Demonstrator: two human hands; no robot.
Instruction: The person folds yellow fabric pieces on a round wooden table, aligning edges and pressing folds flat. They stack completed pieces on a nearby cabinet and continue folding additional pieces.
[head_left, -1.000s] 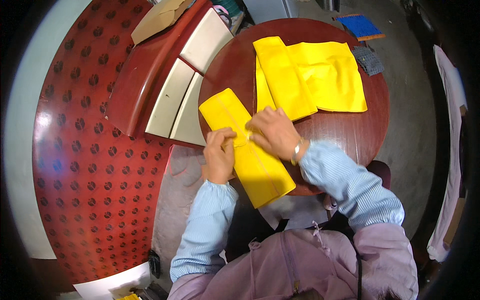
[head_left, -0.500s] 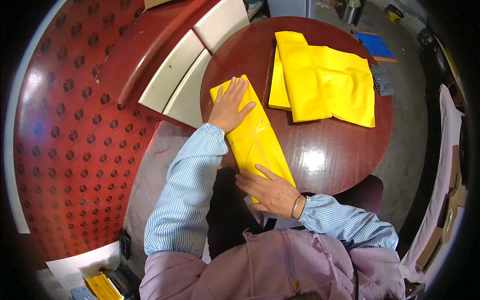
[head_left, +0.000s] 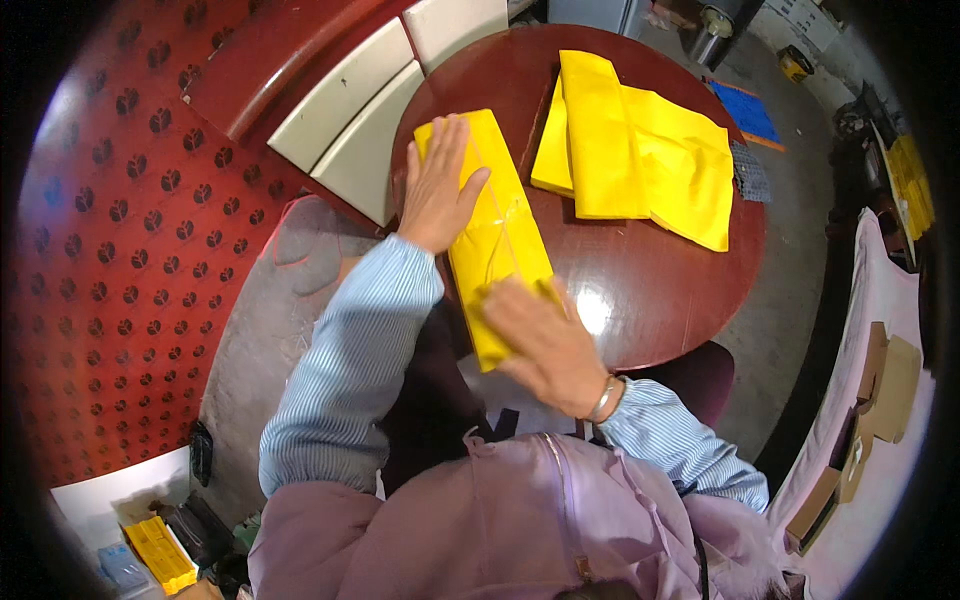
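Note:
A long, flat bundle of folded yellow sheet material (head_left: 482,255) lies on the round red table (head_left: 640,300), with thin string crossing its middle. My left hand (head_left: 435,190) rests flat over the bundle's far end, fingers together and thumb apart. At the near end my right hand (head_left: 550,345) is over the bundle, fingers stretched out and blurred by motion. I cannot tell how firmly its fingertips touch the surface. To the right, a folded yellow strip (head_left: 605,140) lies across a wider, creased yellow sheet (head_left: 690,165).
Cream drawers (head_left: 345,85) of a red cabinet stand left of the table. A grey mesh piece (head_left: 750,172) hangs at its right edge, with a blue mat (head_left: 745,112) on the floor beyond. An open cardboard box (head_left: 880,390) sits far right.
My right hand has shifted from the bundle's near end and left edge toward its right side, and is now blurred. My left hand stays on the far end. The whole view has shifted slightly.

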